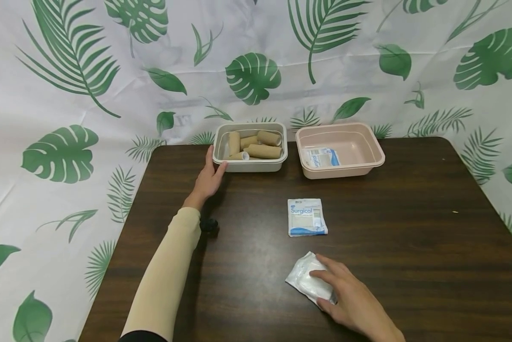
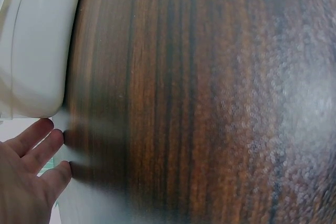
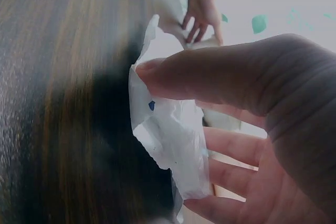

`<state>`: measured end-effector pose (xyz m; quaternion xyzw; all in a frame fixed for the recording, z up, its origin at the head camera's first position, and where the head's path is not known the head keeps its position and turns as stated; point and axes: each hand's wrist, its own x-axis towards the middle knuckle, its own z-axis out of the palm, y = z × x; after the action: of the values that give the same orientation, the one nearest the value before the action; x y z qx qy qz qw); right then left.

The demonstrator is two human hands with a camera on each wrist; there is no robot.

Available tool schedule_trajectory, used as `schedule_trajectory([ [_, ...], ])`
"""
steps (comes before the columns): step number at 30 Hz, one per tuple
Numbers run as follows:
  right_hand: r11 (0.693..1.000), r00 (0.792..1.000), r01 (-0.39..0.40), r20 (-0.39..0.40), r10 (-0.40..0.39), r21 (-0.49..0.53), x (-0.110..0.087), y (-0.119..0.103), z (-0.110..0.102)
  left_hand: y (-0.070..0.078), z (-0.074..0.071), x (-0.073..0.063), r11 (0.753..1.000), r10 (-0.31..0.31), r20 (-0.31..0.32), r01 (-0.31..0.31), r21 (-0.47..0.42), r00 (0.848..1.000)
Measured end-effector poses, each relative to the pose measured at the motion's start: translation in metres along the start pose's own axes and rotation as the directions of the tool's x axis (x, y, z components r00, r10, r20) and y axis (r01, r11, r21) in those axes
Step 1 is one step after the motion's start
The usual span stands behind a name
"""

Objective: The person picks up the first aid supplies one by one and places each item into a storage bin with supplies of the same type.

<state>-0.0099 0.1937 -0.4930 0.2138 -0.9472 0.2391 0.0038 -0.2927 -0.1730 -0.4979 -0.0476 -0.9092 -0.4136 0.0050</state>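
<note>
My right hand point(image 1: 352, 297) grips a crinkled white packet point(image 1: 310, 278) low over the front of the table, thumb on one side and fingers on the other. In the right wrist view the packet point(image 3: 170, 114) lies between thumb and fingers. With fingers extended, my left hand point(image 1: 206, 180) touches the left end of a pale grey bin point(image 1: 256, 166) at the back. That bin holds several tan bandage rolls point(image 1: 262, 151). Between the hands lies a flat white-and-blue packet point(image 1: 307, 217) marked "Surgical". The left wrist view shows the left hand's fingertips point(image 2: 44, 124) at the bin's end.
A pink bin point(image 1: 341, 172) stands right of the grey one, with a similar "Surgical" packet point(image 1: 322, 157) inside. Both bins are at the back edge of the dark wooden table point(image 1: 410, 228). Behind hangs a leaf-patterned white cloth point(image 1: 204, 80).
</note>
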Motion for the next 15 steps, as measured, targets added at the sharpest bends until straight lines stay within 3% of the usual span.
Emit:
schedule_trajectory([
  [5, 1.000, 1.000, -0.007, -0.001, 0.007, 0.003, -0.002, 0.000, -0.002, 0.002, 0.000, 0.001, 1.000, 0.007, 0.008, -0.007, -0.001, 1.000],
  [15, 0.997, 0.995, 0.074, -0.060, -0.074, -0.001, 0.006, 0.003, -0.019, 0.001, 0.001, 0.000, 1.000, 0.003, 0.007, -0.003, 0.003, 1.000],
])
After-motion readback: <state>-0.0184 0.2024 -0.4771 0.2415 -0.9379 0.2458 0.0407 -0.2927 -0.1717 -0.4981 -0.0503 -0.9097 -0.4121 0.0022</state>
